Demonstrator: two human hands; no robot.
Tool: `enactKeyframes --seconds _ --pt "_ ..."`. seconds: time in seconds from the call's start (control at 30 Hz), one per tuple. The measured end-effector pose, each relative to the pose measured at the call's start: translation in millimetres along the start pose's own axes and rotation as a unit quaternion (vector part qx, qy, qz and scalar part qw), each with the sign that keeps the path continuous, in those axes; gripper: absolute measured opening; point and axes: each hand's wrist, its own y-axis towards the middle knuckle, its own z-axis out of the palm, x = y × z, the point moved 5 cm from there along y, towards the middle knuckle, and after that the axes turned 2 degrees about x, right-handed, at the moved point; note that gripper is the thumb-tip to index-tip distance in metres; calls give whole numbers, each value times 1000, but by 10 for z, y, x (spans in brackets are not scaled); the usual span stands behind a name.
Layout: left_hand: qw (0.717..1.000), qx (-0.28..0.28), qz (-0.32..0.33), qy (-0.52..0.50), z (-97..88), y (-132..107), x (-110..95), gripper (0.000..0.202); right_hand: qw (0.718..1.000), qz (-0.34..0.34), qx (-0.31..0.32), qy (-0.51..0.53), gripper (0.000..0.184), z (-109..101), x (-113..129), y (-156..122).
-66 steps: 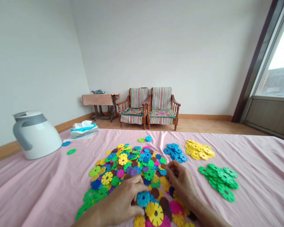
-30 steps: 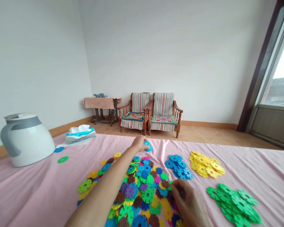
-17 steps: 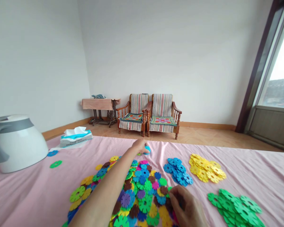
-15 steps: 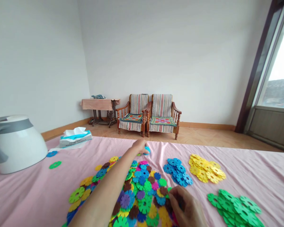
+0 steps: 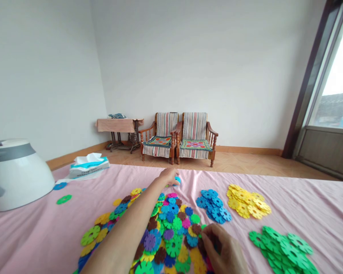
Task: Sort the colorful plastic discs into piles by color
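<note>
My left arm reaches across a mixed pile of notched plastic discs (image 5: 174, 245) in many colours. At the far side of the pile my left hand (image 5: 169, 176) pinches a blue notched disc (image 5: 177, 180), partly hidden by the fingers. A little yellow-green shows under that hand. My right hand (image 5: 224, 245) rests low at the pile's right edge, its fingers curled in beside a brown disc (image 5: 196, 229). Whatever lies inside those fingers is hidden.
Separate heaps of blue discs (image 5: 214, 207), yellow discs (image 5: 248, 201) and green discs (image 5: 286, 249) lie to the right on the pink cloth (image 5: 326, 213). At left stand a white jug (image 5: 20, 175) and a tissue box (image 5: 88, 167), near a loose green disc (image 5: 64, 199).
The view has shifted slightly. My left hand covers a bit more of the blue disc; my right hand stays almost where it was at the pile's edge.
</note>
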Motion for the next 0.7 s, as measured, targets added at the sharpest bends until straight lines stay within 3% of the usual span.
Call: enactKeyframes --seconds 0.27,0.7 --pt "993 79 83 39 67 14 -111 29 1000 -6 11 -15 33 14 -13 6" --pt "990 62 127 18 48 -72 -182 25 999 -9 11 -28 29 27 -23 6"
